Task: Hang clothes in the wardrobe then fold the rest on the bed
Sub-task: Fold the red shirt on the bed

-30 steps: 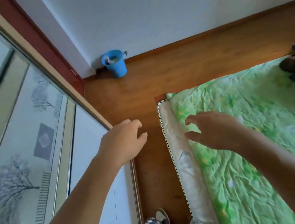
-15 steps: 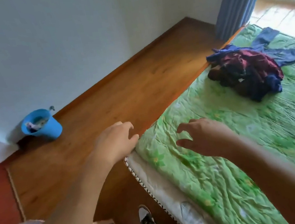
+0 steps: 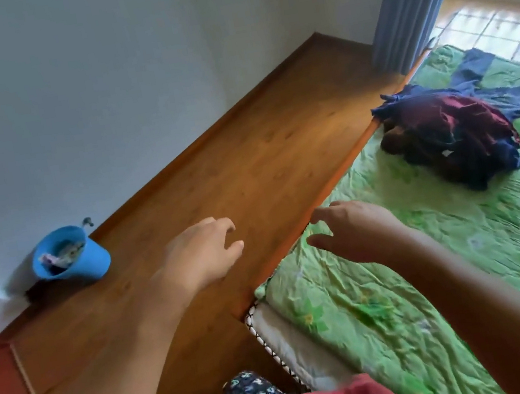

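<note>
**Head view: both hands empty, clothes far off on the bed**

Head view shows your left hand (image 3: 203,254) and right hand (image 3: 357,232) held out, fingers loosely spread, holding nothing. The clothes (image 3: 447,131) lie in a heap up and to the right, well apart from both hands. Your right hand is nearer. The pile sits on the green bed (image 3: 405,293), near its edge by the wood floor (image 3: 246,164). A blue bucket (image 3: 69,259) stands by the wall.

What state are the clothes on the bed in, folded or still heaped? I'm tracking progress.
Unfolded: the clothes lie in a crumpled heap on the green bedsheet, one blue piece sprawled out flat. Both hands are empty.
</note>
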Demonstrator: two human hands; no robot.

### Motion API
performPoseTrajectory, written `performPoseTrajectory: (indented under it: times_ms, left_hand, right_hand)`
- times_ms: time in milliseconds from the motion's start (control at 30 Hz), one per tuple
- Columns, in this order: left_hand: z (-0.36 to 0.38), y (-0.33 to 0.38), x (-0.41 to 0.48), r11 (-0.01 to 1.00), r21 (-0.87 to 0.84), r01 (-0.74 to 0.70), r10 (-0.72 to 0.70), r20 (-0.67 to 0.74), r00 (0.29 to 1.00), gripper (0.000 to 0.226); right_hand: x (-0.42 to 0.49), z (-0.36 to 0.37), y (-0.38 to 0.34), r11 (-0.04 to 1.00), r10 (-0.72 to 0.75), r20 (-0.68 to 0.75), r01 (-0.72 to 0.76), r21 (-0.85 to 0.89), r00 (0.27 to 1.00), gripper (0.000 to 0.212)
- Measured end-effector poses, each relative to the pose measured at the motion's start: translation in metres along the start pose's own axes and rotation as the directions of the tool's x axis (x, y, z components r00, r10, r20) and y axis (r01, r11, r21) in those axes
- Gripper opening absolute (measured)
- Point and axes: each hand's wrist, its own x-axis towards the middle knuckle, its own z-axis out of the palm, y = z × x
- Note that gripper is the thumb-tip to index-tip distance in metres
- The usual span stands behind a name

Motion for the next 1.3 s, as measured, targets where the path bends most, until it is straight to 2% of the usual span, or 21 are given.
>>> performPoseTrajectory:
  times_ms: [133,300,567,700,867,967,1133,1300]
  left_hand:
    - [-0.004,-0.048,0.030,1.000,-0.014,-0.019,0.019,0.020,1.000,0.044]
    - [-0.012,-0.126,0.101,0.996,-0.012,-0.084,0.084,-0.009,0.996,0.042]
    - [-0.083,-0.264,0.217,0.950,0.084,-0.301,0.304,-0.033,0.952,0.044]
    - [-0.119,-0.299,0.269,0.911,0.131,-0.392,0.401,-0.051,0.915,0.045]
    - [-0.139,-0.293,0.331,0.843,0.136,-0.521,0.530,-0.038,0.847,0.045]
    - [-0.145,-0.269,0.363,0.783,0.135,-0.607,0.613,-0.004,0.790,0.048]
    - [-0.152,-0.200,0.414,0.669,0.135,-0.731,0.737,0.012,0.676,0.048]
    - [-0.160,-0.104,0.486,0.557,0.183,-0.810,0.821,0.027,0.570,0.044]
  right_hand:
    - [0.048,-0.003,-0.026,0.999,-0.009,-0.002,0.009,-0.033,1.000,0.047]
    - [0.130,-0.002,-0.074,0.998,0.055,-0.011,-0.055,-0.005,0.998,0.048]
    - [0.293,-0.027,-0.186,0.972,0.222,-0.012,-0.220,0.077,0.975,0.050]
    - [0.347,-0.049,-0.212,0.958,0.273,-0.043,-0.268,0.098,0.961,0.049]
    - [0.369,-0.063,-0.196,0.914,0.393,-0.058,-0.383,0.134,0.918,0.047]
    - [0.366,-0.068,-0.173,0.862,0.493,-0.073,-0.476,0.174,0.867,0.047]
    - [0.358,-0.080,-0.119,0.789,0.604,-0.109,-0.573,0.224,0.789,0.041]
    - [0.373,-0.100,-0.033,0.681,0.720,-0.091,-0.675,0.284,0.688,0.043]
